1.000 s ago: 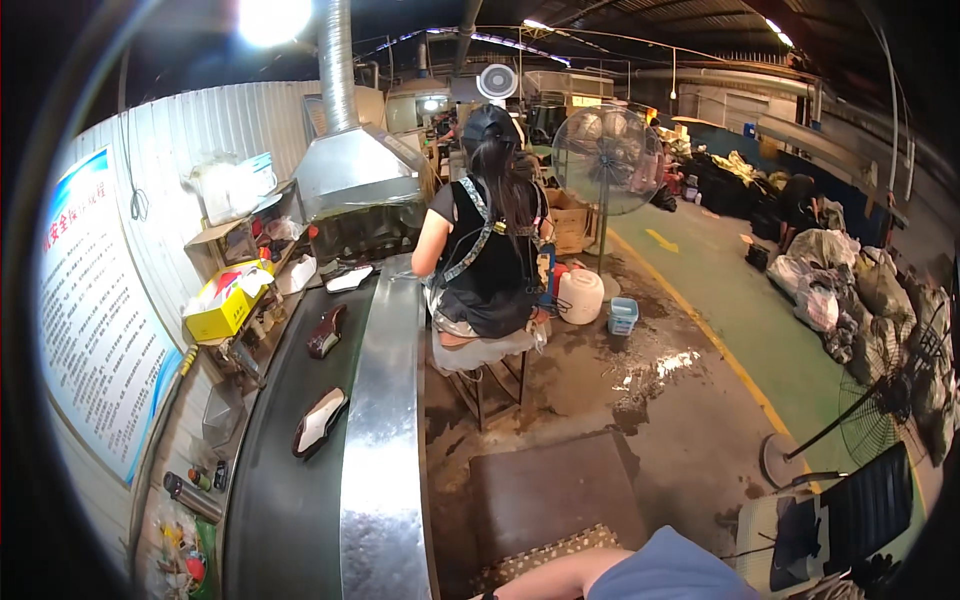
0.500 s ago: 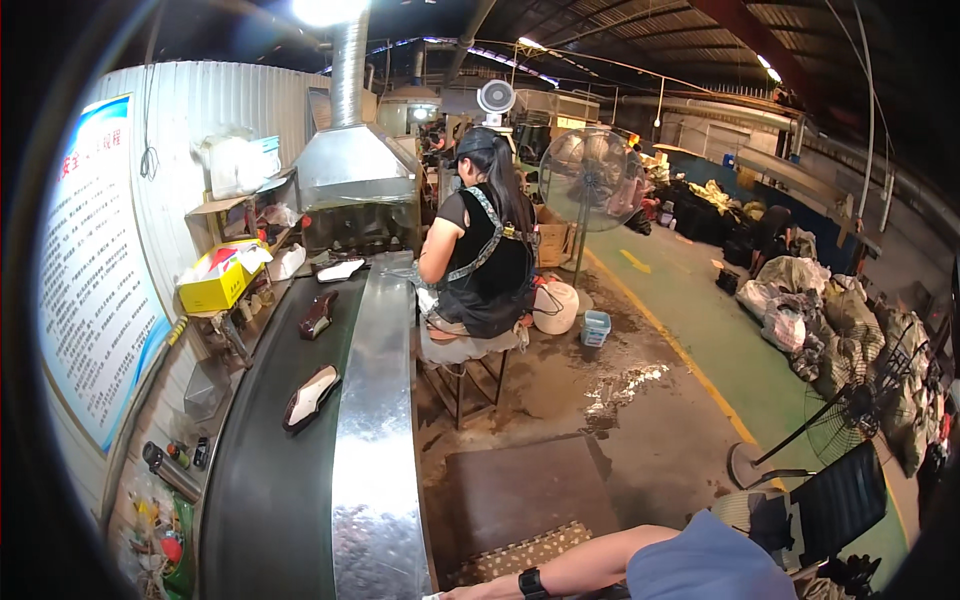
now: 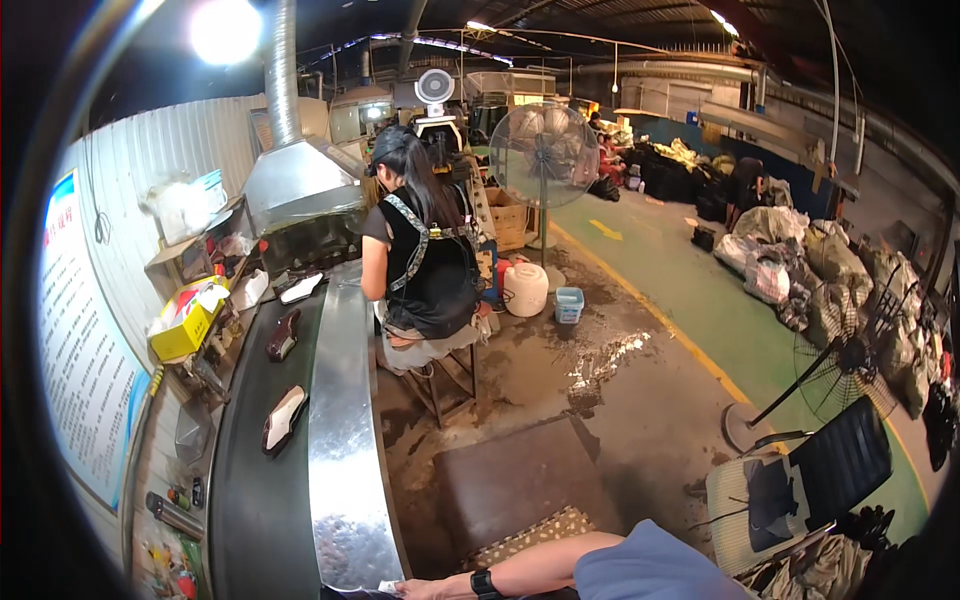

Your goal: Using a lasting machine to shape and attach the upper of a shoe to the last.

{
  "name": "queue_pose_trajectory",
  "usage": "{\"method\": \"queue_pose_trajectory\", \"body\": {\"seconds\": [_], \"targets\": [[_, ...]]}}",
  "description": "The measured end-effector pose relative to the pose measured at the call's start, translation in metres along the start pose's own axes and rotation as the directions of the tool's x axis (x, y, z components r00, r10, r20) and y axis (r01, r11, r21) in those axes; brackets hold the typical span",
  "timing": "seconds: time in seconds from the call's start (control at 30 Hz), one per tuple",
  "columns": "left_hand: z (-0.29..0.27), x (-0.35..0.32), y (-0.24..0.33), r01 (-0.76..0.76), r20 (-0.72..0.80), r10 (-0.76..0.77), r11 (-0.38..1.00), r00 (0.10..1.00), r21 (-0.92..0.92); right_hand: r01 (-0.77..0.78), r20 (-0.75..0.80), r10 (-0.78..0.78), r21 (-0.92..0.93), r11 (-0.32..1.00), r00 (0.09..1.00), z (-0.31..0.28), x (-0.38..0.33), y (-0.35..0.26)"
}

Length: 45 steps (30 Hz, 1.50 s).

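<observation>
At the lower edge my right hand [image 3: 422, 589] reaches leftward to the near end of the metal ledge [image 3: 345, 440], a watch on its wrist and a blue sleeve above. Its fingers look closed on a small white thing [image 3: 389, 586], too small and cut off to name. A dark shape [image 3: 350, 593] shows just beside it at the frame's edge. My left hand is out of view. On the dark conveyor belt [image 3: 255, 510] lie a white and dark brown shoe [image 3: 285, 420], a dark red-brown shoe [image 3: 284, 335] and a white-topped shoe [image 3: 301, 288] farther off.
A co-worker [image 3: 425, 240] sits on a stool beside the belt, near a metal hood [image 3: 303, 182]. To the left stands a shelf with a yellow box [image 3: 188, 325]. To the right are a standing fan [image 3: 543, 155], a blue bucket [image 3: 569, 305], a chair [image 3: 840, 470] and piled sacks [image 3: 800, 255].
The whole view has shifted, so the co-worker, belt and shoes appear farther left. My right hand also appears farther left, and more of the chair shows.
</observation>
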<state>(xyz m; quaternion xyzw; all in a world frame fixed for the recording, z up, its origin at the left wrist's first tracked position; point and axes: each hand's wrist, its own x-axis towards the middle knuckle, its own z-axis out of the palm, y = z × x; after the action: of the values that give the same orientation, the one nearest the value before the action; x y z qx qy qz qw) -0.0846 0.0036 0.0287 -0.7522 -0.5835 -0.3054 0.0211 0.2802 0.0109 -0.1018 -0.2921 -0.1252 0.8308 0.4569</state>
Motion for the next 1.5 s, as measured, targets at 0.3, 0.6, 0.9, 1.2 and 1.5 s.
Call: {"method": "queue_pose_trajectory", "body": {"seconds": [0.3,0.6,0.9,1.2,1.5], "targets": [[0.091,-0.045,0.081,-0.268,0.184,0.26,0.963,0.948,0.018,0.015,-0.265,-0.069,-0.2,0.98,0.962,-0.049,0.038,-0.005],[0.184,-0.092,0.136,-0.431,0.217,0.449,0.893,0.867,-0.128,0.206,-0.172,-0.449,-0.709,0.675,0.877,-0.06,0.029,-0.04],[0.195,-0.034,0.062,0.669,0.458,-0.493,0.459,0.739,-0.584,0.797,0.931,-0.176,-0.366,-0.481,0.32,-0.007,-0.074,-0.006],[0.197,-0.006,0.039,0.632,0.359,-0.523,0.682,0.773,-0.367,0.691,0.717,-0.106,-0.694,-0.201,0.689,-0.057,-0.013,0.063],[0.194,-0.03,-0.032,0.773,0.16,-0.756,0.619,0.635,-0.142,0.741,0.711,-0.277,-0.671,0.005,0.646,-0.053,0.015,0.053]]}}
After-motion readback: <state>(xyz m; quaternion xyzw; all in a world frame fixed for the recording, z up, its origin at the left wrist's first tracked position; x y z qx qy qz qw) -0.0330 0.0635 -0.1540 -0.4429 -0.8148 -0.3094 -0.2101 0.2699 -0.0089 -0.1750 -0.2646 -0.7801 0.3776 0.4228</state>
